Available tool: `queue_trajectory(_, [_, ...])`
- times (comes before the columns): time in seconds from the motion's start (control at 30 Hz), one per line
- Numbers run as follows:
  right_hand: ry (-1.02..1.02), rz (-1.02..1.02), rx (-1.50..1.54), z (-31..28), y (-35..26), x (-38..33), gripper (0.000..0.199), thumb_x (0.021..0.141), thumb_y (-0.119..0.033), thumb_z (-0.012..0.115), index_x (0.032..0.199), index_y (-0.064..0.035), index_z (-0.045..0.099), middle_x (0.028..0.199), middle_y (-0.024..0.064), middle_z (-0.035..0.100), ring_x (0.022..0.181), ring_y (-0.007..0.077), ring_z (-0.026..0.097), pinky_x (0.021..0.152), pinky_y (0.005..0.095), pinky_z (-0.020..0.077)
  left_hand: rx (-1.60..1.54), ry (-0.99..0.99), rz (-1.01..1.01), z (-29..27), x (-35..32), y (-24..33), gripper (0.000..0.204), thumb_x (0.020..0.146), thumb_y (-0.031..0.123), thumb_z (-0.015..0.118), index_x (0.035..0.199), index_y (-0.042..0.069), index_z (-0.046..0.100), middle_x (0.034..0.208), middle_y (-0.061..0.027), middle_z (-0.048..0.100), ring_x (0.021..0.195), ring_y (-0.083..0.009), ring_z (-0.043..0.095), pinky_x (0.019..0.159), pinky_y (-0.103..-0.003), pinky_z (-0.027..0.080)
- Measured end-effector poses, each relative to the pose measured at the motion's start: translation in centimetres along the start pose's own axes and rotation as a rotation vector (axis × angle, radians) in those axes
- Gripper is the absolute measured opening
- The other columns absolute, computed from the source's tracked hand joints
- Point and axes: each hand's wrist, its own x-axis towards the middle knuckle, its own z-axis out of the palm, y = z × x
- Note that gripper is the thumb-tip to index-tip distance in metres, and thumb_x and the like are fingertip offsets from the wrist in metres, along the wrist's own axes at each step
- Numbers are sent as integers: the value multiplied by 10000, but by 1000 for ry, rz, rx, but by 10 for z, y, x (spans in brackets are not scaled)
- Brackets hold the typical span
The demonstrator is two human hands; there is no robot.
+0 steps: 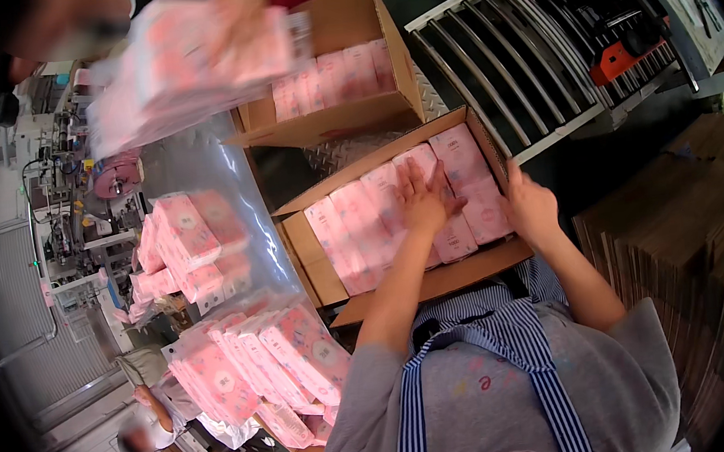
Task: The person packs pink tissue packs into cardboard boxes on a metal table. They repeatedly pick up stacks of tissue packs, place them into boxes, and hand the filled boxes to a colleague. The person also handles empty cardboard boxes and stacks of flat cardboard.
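An open cardboard box [314, 261] stands in front of me, holding rows of pink plastic-wrapped packs [350, 238]. My left hand [426, 201] lies palm down on the packs towards the right of the box, fingers spread. At the box's right wall is my right hand [535, 208], its fingers curled at the upper edge and gripping it. The packs fill most of the box; a strip of bare cardboard shows at its left end.
Beyond stands another open box [343, 114] with pink packs. A co-worker's hand [241, 15] holds blurred pink packs [189, 64] above the table. Stacked packs [261, 358] lie left. A roller conveyor [494, 56] is far right; flattened cardboard [667, 223] stands right.
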Motion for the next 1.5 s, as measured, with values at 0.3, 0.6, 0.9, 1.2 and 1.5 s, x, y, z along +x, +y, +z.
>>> queue_trajectory(0.3, [76, 9, -68, -55, 35, 85, 329, 897, -245, 489, 1203, -125, 487, 834, 222, 643, 770, 414, 617, 637, 516, 464, 26, 318, -177, -43, -31, -94, 852, 769, 418, 676, 1451, 117, 265, 1524, -206, 160, 1411, -342, 161, 1077, -601, 161])
queue_trajectory(0.6, [-729, -281, 205, -17, 78, 88, 1005, 711, -401, 736, 1443, 11, 183, 1395, 262, 328, 1302, 394, 312, 1061, 441, 303, -500, 165, -462, -48, -71, -56, 524, 866, 441, 535, 1190, 30, 537, 1209, -282, 504, 1095, -449, 514, 897, -502, 443])
queue_trajectory(0.9, [-305, -944, -659, -8, 25, 164, 481, 764, -327, 663, 1184, -113, 567, 1161, 91, 574, 1190, 255, 475, 1091, 506, 242, -408, 25, -127, -66, -33, -94, 881, 682, 486, 741, 1308, -35, 405, 1349, -248, 414, 1230, -385, 430, 1028, -423, 366])
queue_trajectory(1.2, [280, -433, -102, 22, 83, 148, 297, 771, -329, 662, 960, -114, 585, 1031, 41, 550, 1099, 245, 504, 1108, 547, 160, -1219, 258, -456, 76, -37, -93, 869, 766, 343, 757, 1403, 8, 270, 1289, -142, 471, 1155, -260, 495, 975, -358, 416])
queue_trajectory(1.5, [356, -95, -158, -43, 208, 337, 498, 912, -348, 510, 1336, -101, 424, 1366, 77, 433, 1306, 235, 360, 1117, 465, 209, -1946, 131, -570, 60, 78, 103, 500, 945, 151, 549, 1368, 52, 301, 1319, -107, 451, 1192, -241, 474, 975, -387, 448])
